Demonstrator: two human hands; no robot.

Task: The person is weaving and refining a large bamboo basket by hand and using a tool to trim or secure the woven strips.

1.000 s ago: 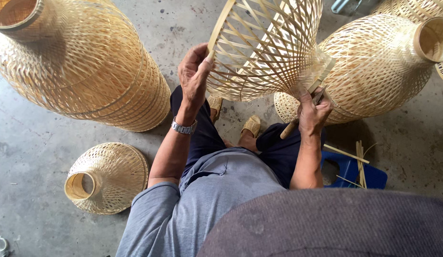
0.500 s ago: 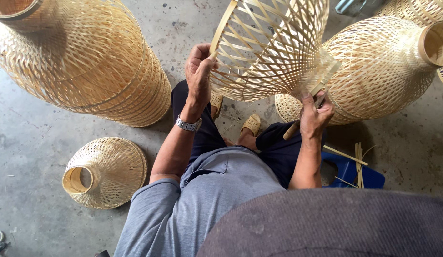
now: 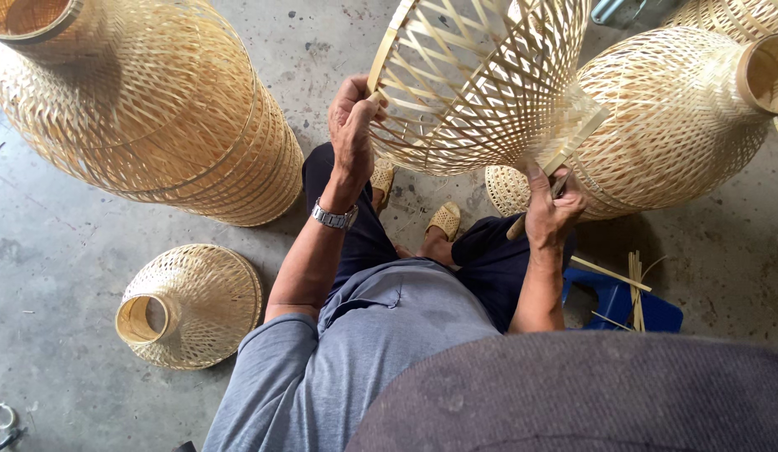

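An open-weave bamboo lampshade frame (image 3: 481, 84) is held up in front of me, above my knees. My left hand (image 3: 352, 125) grips its ring-shaped rim at the left; a metal watch sits on that wrist. My right hand (image 3: 550, 205) is closed on a wooden-handled tool (image 3: 518, 226) and presses against the lower right edge of the frame, where loose bamboo strips (image 3: 577, 138) stick out. The tool's tip is hidden behind the fingers.
A tall stack of woven bamboo shades (image 3: 146, 109) stands at the left. A small woven shade (image 3: 192, 305) lies on the concrete floor by my left side. Another large woven shade (image 3: 682, 117) lies at the right. A blue stool (image 3: 623, 301) with bamboo slivers (image 3: 636, 280) is under me.
The frame has tilted slightly and sits a little higher and more to the right. My left hand has shifted along the rim; my right hand stays at the lower edge.
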